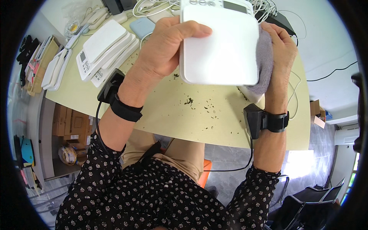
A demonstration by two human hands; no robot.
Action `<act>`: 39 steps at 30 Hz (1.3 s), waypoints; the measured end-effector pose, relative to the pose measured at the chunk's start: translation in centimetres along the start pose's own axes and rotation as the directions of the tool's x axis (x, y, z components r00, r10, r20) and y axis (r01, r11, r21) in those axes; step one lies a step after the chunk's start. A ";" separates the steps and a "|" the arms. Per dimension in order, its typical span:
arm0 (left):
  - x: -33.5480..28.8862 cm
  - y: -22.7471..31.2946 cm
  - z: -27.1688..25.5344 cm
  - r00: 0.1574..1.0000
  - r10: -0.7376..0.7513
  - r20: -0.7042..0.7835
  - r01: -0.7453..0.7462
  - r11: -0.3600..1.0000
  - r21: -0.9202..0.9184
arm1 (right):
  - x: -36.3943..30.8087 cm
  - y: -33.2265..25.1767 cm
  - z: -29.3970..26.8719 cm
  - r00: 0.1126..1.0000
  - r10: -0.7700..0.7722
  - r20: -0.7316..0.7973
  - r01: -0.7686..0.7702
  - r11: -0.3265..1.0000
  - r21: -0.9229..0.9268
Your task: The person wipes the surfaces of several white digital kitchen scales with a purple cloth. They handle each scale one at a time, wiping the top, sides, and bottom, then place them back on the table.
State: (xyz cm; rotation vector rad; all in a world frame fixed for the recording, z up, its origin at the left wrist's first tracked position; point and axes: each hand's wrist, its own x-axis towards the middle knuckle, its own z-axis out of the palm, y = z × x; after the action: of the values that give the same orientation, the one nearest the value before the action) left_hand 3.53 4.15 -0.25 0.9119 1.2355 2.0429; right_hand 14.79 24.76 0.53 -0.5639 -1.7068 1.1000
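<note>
A white kitchen scale point(220, 53) is held up over the table, its flat top facing me and its buttons and small display at the far end. My left hand point(163, 44) grips its left edge, thumb lying on the top and the other fingers hidden beneath. At the opposite edge my right hand point(281, 48) is closed round a grey cloth point(264, 57), which presses against the scale's side. Below the cloth, part of a white object point(253, 96) rests on the table; its kind is hidden. Dark dry leaf bits point(189, 101) lie scattered on the tabletop.
Stacked white scales point(107, 48) stand at the left of the pale yellow table point(165, 115), with another white device point(57, 71) farther left. Tangled white cables point(264, 9) and a light blue box point(142, 27) sit at the back. Black chairs point(306, 207) are at lower right.
</note>
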 end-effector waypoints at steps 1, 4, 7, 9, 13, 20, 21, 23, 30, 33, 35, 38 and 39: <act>0.0 -0.1 0.1 1.000 -0.023 0.012 0.022 0.999 0.043 | 0.0 0.1 -0.3 1.000 0.001 0.012 -0.001 0.999 -0.036; 0.0 -0.6 -0.1 0.999 0.013 -0.030 -0.014 0.999 -0.044 | -0.1 0.3 -0.1 0.998 -0.039 0.044 0.039 0.999 -0.015; 0.6 -0.5 -1.0 0.992 -0.001 -0.128 -0.011 0.995 -0.095 | -0.6 0.1 0.7 0.999 -0.002 0.052 -0.003 0.994 0.111; 0.8 -0.5 -1.6 0.984 -0.001 -0.179 -0.023 0.991 -0.133 | -1.1 -0.1 1.1 0.997 0.002 0.081 -0.017 0.982 0.190; 1.1 0.3 -2.2 0.962 0.006 -0.273 -0.041 0.991 -0.124 | -1.6 0.0 2.0 0.988 0.074 0.134 -0.105 0.965 0.242; -0.2 0.2 -0.2 0.995 -0.094 -0.032 0.096 0.992 0.081 | -0.2 0.6 0.5 1.000 -0.024 0.013 0.023 0.997 0.075; -0.3 0.2 0.1 0.994 -0.107 -0.010 0.107 0.991 0.086 | 0.0 0.5 0.2 1.000 -0.011 -0.019 0.012 0.997 0.080; -0.4 0.3 0.4 0.992 -0.119 0.035 0.116 0.990 0.081 | 0.2 0.4 -0.2 0.997 -0.001 -0.080 0.006 0.998 0.069; -0.3 0.4 -0.1 0.998 -0.060 -0.007 0.060 0.998 0.032 | -0.6 -0.3 0.5 0.998 -0.063 -0.007 0.063 0.995 0.074; 0.2 0.4 -1.0 0.999 -0.022 -0.044 0.021 1.000 -0.018 | -1.4 -0.6 1.2 0.996 -0.080 0.029 0.077 0.993 0.087; 0.5 0.7 -1.6 0.998 -0.016 -0.059 0.013 0.998 -0.053 | -1.9 -0.6 1.7 0.995 -0.080 0.066 0.074 0.993 0.090; 0.5 1.0 -2.1 0.998 -0.044 -0.039 0.043 0.998 -0.037 | -2.2 -0.4 2.0 0.995 -0.070 0.064 0.062 0.990 0.125; 0.4 1.2 -2.0 0.997 -0.077 -0.018 0.077 0.997 0.003 | -2.0 -0.2 1.9 0.997 -0.061 0.038 0.056 0.991 0.120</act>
State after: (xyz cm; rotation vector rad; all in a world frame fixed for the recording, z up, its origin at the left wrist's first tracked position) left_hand 1.52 2.94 0.22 0.8364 1.2651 1.9930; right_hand 13.93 22.37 -0.42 -0.4160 -1.6699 1.1695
